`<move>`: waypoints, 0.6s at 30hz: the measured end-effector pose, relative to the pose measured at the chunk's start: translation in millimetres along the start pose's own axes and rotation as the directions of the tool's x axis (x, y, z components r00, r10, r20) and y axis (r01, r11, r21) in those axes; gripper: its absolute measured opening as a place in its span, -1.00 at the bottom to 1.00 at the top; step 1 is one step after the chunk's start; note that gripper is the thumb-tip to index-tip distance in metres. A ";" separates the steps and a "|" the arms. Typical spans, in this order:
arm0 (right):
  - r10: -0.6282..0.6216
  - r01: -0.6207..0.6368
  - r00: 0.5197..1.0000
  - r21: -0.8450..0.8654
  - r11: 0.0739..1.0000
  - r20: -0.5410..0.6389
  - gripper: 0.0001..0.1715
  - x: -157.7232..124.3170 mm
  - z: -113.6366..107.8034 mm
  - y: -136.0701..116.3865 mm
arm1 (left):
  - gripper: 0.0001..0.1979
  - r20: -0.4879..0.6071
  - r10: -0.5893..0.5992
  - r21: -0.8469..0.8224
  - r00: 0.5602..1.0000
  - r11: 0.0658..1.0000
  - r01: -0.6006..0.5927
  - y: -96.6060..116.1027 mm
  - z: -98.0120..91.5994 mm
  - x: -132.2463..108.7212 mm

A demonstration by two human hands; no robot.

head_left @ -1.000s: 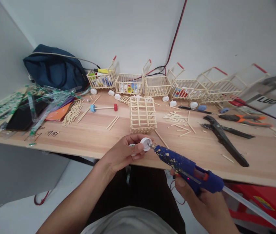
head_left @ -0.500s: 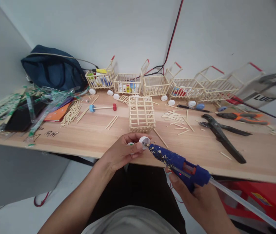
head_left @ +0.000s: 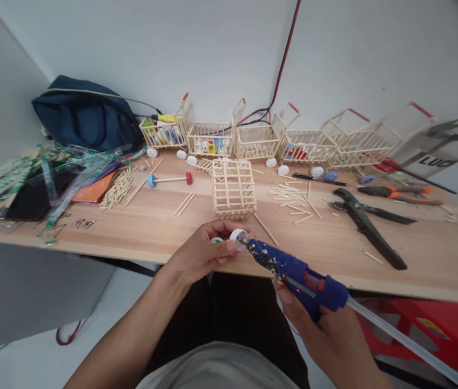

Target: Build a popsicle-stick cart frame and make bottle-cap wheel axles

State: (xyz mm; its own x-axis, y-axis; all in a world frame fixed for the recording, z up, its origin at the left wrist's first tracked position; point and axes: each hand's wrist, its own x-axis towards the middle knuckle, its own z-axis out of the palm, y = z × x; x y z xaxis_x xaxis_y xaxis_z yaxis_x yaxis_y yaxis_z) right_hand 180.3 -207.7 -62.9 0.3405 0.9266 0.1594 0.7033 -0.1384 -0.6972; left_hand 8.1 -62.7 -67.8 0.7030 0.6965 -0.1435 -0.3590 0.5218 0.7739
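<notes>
Between the fingers and thumb of my left hand [head_left: 204, 251] is a white bottle cap [head_left: 238, 238], its hollow side facing right. A second cap, white with green [head_left: 216, 240], shows within the same hand. My right hand [head_left: 318, 324] is wrapped round a blue glue gun [head_left: 294, 273] with wood crumbs stuck to its front. The gun's nozzle is inside the white cap, and a clear glue stick [head_left: 407, 340] comes out of its rear. Just beyond my left hand, a wooden stick basket [head_left: 234, 189] sits on the table.
Several small stick carts [head_left: 258, 141] line the wall. Black cutters [head_left: 369, 227] and orange-handled pliers [head_left: 399, 193] lie at the right. Cut sticks [head_left: 118, 189], an axle with blue and red caps [head_left: 170, 180] and a dark blue bag [head_left: 87, 116] are at the left.
The view has shifted slightly. Both hands keep nearly the same pose, with the nozzle still in the white cap.
</notes>
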 end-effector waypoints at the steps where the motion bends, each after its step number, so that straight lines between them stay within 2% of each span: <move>1: 0.006 -0.006 1.000 -0.003 1.000 0.001 -0.52 -0.2 -0.2 -0.1 | -0.56 0.002 -0.002 0.000 1.000 1.000 0.002 0.2 0.2 0.1; 9: 0.021 -0.021 1.000 0.015 1.000 0.007 -0.53 -1.2 -0.2 -1.1 | -0.59 0.016 0.002 -0.006 1.000 1.000 -0.002 -0.8 -1.2 0.9; 18: -0.019 0.019 1.000 -0.033 0.999 0.003 -0.49 2.3 -3.0 -7.3 | -0.58 -0.012 -0.012 0.009 1.000 1.000 0.012 1.2 0.2 -0.4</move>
State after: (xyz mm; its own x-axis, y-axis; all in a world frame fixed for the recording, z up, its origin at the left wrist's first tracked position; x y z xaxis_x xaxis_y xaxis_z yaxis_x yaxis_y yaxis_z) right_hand 177.8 -205.6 -55.3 0.3253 0.9302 0.1702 0.7296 -0.1324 -0.6710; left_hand 7.5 -62.5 -66.8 0.6995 0.6965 -0.1601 -0.3451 0.5254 0.7777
